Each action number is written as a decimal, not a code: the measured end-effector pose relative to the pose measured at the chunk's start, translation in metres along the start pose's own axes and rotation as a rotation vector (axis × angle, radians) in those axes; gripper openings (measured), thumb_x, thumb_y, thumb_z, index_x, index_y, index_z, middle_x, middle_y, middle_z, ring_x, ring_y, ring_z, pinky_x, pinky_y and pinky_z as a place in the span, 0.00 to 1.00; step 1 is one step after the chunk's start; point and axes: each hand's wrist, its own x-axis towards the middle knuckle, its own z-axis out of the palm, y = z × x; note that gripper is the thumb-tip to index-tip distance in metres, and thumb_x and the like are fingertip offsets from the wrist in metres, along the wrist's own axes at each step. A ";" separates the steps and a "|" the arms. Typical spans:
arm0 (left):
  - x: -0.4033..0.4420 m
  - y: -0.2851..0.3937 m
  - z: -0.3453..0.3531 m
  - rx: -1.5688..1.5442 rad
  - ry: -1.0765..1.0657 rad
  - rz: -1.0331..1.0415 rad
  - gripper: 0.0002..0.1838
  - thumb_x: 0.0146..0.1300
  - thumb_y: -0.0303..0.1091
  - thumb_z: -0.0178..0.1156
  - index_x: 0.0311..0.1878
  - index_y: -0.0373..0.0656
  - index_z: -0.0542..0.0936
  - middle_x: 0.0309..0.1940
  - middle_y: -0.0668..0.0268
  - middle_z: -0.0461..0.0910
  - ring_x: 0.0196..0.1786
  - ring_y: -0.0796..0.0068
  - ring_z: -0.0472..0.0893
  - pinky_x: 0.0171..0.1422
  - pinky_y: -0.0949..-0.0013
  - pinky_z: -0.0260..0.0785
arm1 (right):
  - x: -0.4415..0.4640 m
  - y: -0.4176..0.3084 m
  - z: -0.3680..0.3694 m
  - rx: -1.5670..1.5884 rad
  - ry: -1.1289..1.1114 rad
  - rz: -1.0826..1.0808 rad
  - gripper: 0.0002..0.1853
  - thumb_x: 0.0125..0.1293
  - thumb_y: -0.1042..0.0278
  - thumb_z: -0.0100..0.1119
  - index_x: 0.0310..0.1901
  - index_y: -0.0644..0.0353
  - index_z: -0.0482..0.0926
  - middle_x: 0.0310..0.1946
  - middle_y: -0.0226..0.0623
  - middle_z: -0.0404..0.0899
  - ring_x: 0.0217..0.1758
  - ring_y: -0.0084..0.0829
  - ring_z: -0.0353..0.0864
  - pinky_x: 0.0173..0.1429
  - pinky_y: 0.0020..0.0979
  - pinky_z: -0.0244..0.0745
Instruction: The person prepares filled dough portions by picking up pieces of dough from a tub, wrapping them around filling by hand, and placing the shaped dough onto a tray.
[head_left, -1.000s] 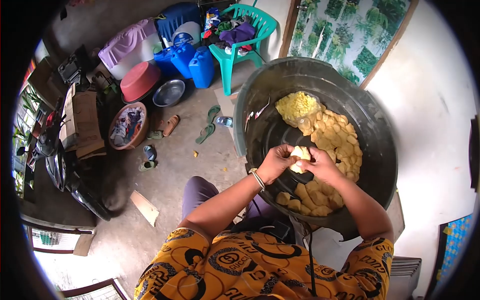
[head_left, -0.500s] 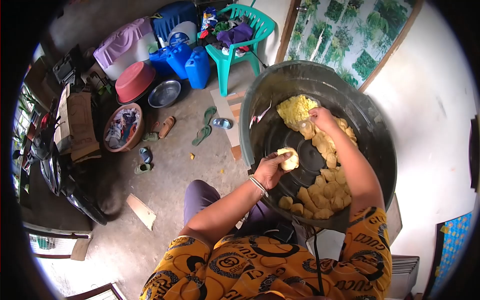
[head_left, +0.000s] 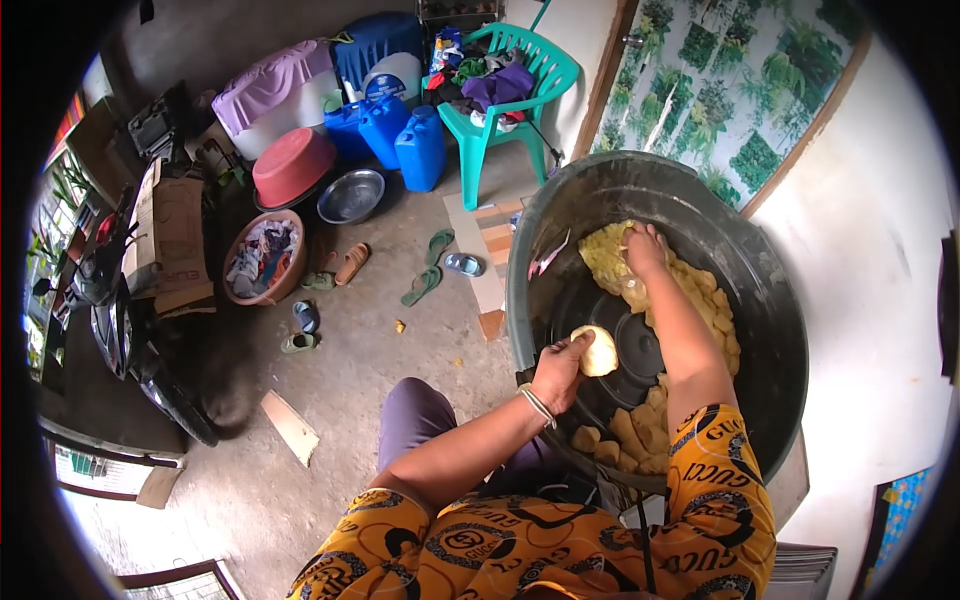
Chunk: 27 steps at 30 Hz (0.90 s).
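One pale dough piece (head_left: 600,352), head view, is located above the left part of the dark tub (head_left: 775,320), its left edge pinched by the left hand (head_left: 557,378). It is judged light, soft, easily dented; rim hold advisable. The right arm (head_left: 690,335) extends far, right hand (head_left: 645,248) at the yellow bag (head_left: 603,250), fingers bent, grip not determinable.

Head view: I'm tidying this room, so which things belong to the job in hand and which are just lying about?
Apparently the job: flat dough in left hand, bag at right hand, dough lumps, tub.

Apparently lying about: sandals, blue jugs, metal basin, cardboard box.
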 end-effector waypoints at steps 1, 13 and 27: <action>0.001 0.001 0.001 -0.016 0.008 -0.006 0.14 0.64 0.37 0.59 0.44 0.35 0.77 0.37 0.63 0.81 0.39 0.72 0.81 0.47 0.68 0.73 | -0.003 0.001 -0.004 0.018 0.031 -0.041 0.08 0.51 0.69 0.65 0.33 0.57 0.79 0.53 0.35 0.70 0.60 0.39 0.65 0.63 0.39 0.59; 0.009 0.001 -0.007 -0.012 -0.112 0.003 0.12 0.61 0.26 0.59 0.48 0.40 0.77 0.43 0.63 0.81 0.47 0.68 0.80 0.50 0.65 0.72 | -0.049 0.023 -0.065 0.921 -0.032 -0.036 0.08 0.54 0.77 0.65 0.36 0.64 0.80 0.32 0.35 0.82 0.37 0.24 0.80 0.45 0.27 0.74; -0.031 -0.019 0.028 0.282 -0.426 0.106 0.14 0.61 0.21 0.58 0.51 0.33 0.75 0.42 0.64 0.80 0.42 0.77 0.80 0.46 0.75 0.72 | -0.237 -0.028 -0.131 0.969 -0.151 -0.178 0.09 0.57 0.76 0.65 0.38 0.65 0.76 0.35 0.33 0.78 0.35 0.20 0.77 0.41 0.22 0.75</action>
